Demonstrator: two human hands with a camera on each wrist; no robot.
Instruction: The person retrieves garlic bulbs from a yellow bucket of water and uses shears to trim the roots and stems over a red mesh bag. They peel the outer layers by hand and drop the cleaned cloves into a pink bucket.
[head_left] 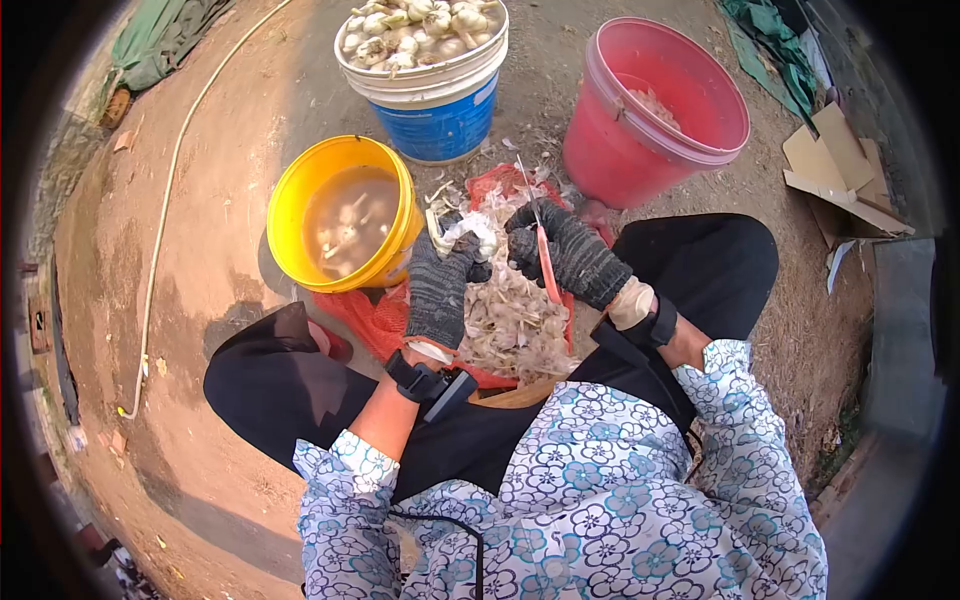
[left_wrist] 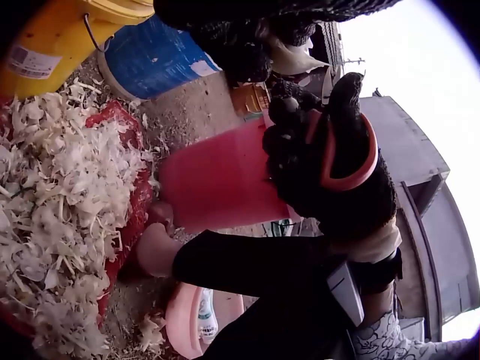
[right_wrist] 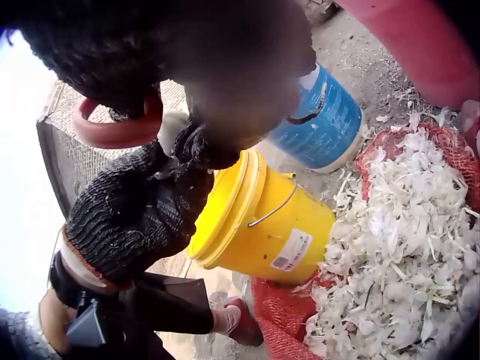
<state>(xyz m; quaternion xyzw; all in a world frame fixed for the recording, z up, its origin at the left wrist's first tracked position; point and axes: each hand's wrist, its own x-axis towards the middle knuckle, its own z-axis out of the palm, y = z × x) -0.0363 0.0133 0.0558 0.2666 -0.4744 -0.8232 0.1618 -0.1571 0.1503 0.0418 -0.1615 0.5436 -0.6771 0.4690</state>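
Observation:
In the head view my gloved left hand holds a whitish garlic bulb with its stem, above a heap of garlic skins. Close to its right, my gloved right hand grips scissors with pinkish-red handles, the blades pointing up and away from me. From the left wrist, a handle loop shows around the right hand, and a pale piece of the garlic sticks out from the left fingers. In the right wrist view the left hand hides most of the bulb.
A yellow bucket of cloudy water with garlic stands left. Behind it, a blue-and-white bucket is heaped with bulbs. At the right stands a pink bucket with some garlic inside. Red mesh lies under the skins; cardboard sits farther right.

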